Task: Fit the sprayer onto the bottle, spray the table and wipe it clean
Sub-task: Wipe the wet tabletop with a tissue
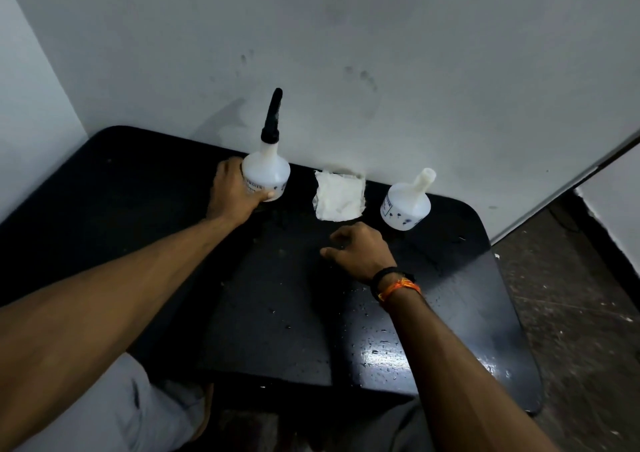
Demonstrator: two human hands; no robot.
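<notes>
Black table: set against a pale wall, its surface dotted with water droplets, most thickly toward the right front.

Left hand: extended to the far left of the table; fingers wrapped around the lower body of the white bottle, thumb laid across its front.

White bottle: upright near the wall, resting on the table; a black sprayer is seated on its neck, the nozzle pointing upward.

White cloth: folded square, laid flat just beside the wall, between the two bottles and apart from both.

Right hand: held low over the table centre, near the cloth's front edge; fingers curled loosely inward, nothing held. Black and orange bands are worn at the wrist.

Second white bottle: upright at the right, neck uncapped, untouched.
</notes>
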